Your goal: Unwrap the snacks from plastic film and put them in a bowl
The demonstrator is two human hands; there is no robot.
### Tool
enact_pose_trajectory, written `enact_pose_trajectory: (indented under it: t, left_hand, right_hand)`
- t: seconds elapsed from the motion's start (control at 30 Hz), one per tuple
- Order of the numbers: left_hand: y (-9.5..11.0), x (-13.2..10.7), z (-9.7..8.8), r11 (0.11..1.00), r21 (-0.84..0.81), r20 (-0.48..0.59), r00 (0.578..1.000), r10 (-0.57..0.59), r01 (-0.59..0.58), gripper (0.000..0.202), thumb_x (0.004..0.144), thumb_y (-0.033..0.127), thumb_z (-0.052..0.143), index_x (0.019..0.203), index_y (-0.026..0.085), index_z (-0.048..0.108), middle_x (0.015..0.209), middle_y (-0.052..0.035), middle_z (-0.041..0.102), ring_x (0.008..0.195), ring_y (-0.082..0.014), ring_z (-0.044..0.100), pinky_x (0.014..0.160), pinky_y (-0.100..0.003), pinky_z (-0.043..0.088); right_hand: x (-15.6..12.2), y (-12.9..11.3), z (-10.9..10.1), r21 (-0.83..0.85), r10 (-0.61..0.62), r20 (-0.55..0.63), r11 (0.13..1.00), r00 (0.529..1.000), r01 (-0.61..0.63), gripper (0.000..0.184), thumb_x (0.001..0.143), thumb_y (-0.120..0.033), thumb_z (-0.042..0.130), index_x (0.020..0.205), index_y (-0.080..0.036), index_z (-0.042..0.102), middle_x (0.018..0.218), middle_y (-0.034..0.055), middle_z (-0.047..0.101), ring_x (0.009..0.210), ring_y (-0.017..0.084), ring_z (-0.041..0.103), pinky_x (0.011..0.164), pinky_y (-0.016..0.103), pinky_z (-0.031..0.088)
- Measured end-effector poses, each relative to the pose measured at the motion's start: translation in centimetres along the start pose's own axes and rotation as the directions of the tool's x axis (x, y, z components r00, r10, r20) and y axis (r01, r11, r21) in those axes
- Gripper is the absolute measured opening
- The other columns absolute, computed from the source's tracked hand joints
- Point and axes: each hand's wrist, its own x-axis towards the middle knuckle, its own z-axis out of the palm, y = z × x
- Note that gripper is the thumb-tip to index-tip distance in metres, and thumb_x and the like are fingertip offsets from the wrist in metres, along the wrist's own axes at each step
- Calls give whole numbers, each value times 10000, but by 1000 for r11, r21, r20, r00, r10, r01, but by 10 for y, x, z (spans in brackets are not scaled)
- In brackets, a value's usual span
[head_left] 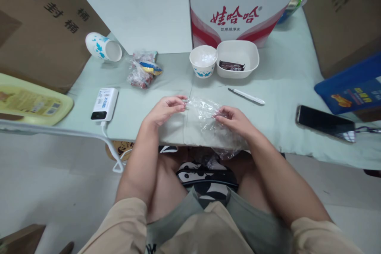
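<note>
My left hand (166, 110) and my right hand (235, 120) both pinch a clear plastic bag (208, 121) that lies on the near edge of the pale green table (282, 83). The left fingers grip its upper left corner; the right fingers hold its right side. The bag's lower part droops over the table edge toward my lap. What the bag contains cannot be made out.
A white pen (246, 96) lies beyond the bag. Behind it stand a small patterned cup (203, 61) and a white bowl (238, 58) with a dark wrapped bar. A bag of snacks (143, 70), power bank (104, 103), tipped cup (103, 47), phone (324, 121) and cardboard boxes (238, 12) surround the area.
</note>
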Motion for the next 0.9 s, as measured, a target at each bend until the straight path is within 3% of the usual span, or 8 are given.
enact_pose_trajectory:
  t: [0.1, 0.2, 0.4, 0.53, 0.7, 0.8, 0.87, 0.9]
  left_hand:
    - [2, -1, 3, 993, -96, 22, 998, -60, 62, 348, 554, 378, 936, 700, 142, 726, 1213, -107, 681, 922, -194, 701, 803, -349, 593]
    - [3, 1, 6, 988, -145, 14, 998, -56, 58, 360, 564, 347, 930, 731, 135, 692, 1152, -97, 703, 880, -191, 720, 752, -312, 593]
    - [-4, 11, 14, 953, -252, -117, 983, 142, -168, 566, 552, 183, 906, 1044, 241, 633, 1054, -6, 696, 840, -119, 697, 719, -210, 542]
    - [-10, 17, 17, 965, -192, -72, 984, 166, -177, 682, 550, 176, 897, 1152, 265, 589, 1066, -16, 681, 886, -131, 680, 712, -203, 523]
    - [-13, 17, 22, 946, -206, -114, 966, 230, -250, 800, 587, 244, 888, 1300, 332, 536, 1272, -53, 635, 1101, -189, 649, 808, -248, 538]
    - [-14, 13, 34, 972, -225, 24, 997, 77, -70, 576, 672, 325, 840, 1200, 240, 624, 1236, -101, 666, 1133, -233, 653, 886, -333, 547]
    - [-15, 11, 45, 988, -128, 168, 984, -67, 90, 455, 694, 346, 829, 1077, 154, 672, 1082, -130, 723, 1037, -251, 695, 885, -380, 550]
    - [-15, 10, 50, 992, -73, 188, 978, -90, 106, 423, 701, 353, 827, 1030, 132, 680, 1013, -130, 739, 982, -248, 710, 875, -388, 552]
  right_hand:
    - [0, 2, 0, -89, -51, -47, 995, 998, 47, 305, 811, -493, 646, 708, -207, 670, 893, 60, 715, 855, 205, 646, 764, 333, 485]
    - [1, 4, 2, -117, -53, -84, 992, 995, 43, 292, 820, -479, 623, 730, -213, 705, 938, 75, 731, 909, 223, 662, 822, 360, 491]
    - [3, 3, 9, 156, 133, -94, 981, 987, -117, 256, 774, -364, 614, 994, -233, 629, 808, 22, 737, 697, 180, 658, 673, 322, 497]
    - [5, 2, 14, 270, 98, -65, 960, 993, -77, 393, 739, -401, 702, 1076, -239, 583, 828, 18, 737, 775, 191, 688, 721, 332, 524]
    - [12, 4, 22, 215, 65, -129, 976, 990, -36, 333, 664, -416, 776, 787, -222, 536, 715, -8, 657, 617, 144, 630, 568, 277, 476]
    - [14, 3, 22, 226, 31, -183, 974, 983, 12, 360, 677, -449, 761, 763, -226, 491, 801, 6, 679, 614, 140, 643, 535, 266, 468]
    - [13, 3, 19, 252, 0, -225, 966, 974, 58, 377, 692, -461, 757, 791, -236, 472, 854, 12, 697, 670, 154, 672, 576, 278, 497]
    - [13, 3, 18, 274, -13, -243, 958, 970, 82, 390, 690, -459, 765, 823, -243, 469, 886, 16, 709, 723, 165, 689, 622, 292, 519]
